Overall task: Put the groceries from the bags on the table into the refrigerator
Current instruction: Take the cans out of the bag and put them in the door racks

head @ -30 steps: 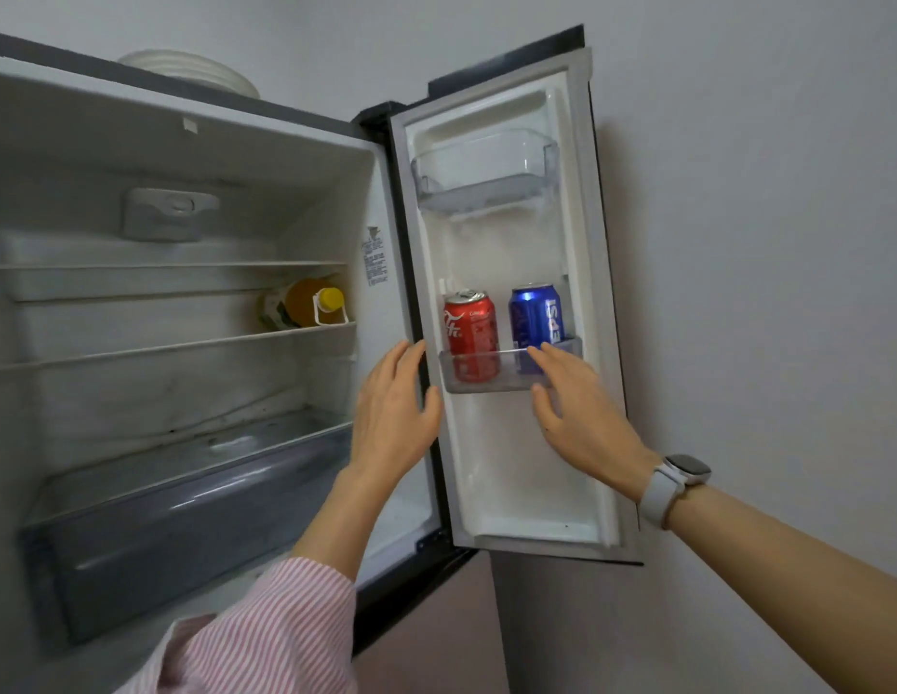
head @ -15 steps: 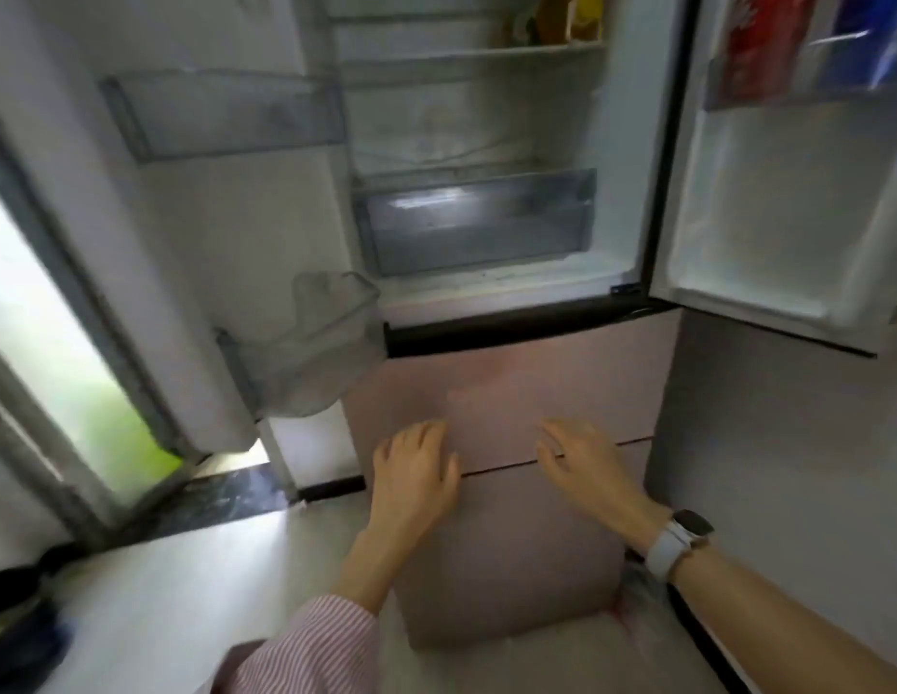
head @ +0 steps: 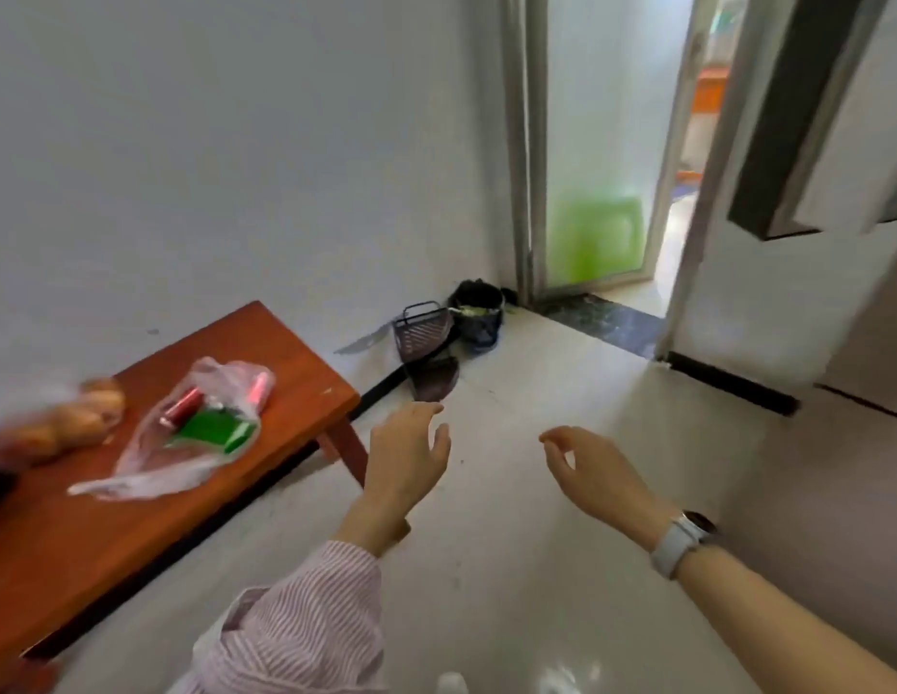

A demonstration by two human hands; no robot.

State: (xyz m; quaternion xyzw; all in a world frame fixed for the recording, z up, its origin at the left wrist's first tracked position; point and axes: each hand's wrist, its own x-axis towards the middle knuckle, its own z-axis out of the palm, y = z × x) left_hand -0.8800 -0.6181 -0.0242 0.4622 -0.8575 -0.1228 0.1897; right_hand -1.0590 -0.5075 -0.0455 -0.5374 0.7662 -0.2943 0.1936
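Note:
A low reddish wooden table (head: 296,363) stands at the left against the wall. On it lies a clear plastic bag (head: 196,433) holding a green packet (head: 213,429) and red wrapped items. A second bag with orange-brown round produce (head: 60,418) sits blurred at the far left. My left hand (head: 408,455) hovers over the floor just right of the table corner, fingers relaxed, holding nothing. My right hand (head: 591,468) floats further right, fingers loosely curled, empty. The refrigerator's open door (head: 807,142) shows only as an edge at the upper right.
A black bin (head: 479,313) and a dark wire basket (head: 423,330) stand in the corner by a frosted glass door (head: 591,157) that is ajar. A dustpan (head: 433,378) lies on the pale tiled floor (head: 536,568).
The view has swung left from the open refrigerator to the table and doorway. Both hands left the door shelf with the cans and dropped, empty, over the floor.

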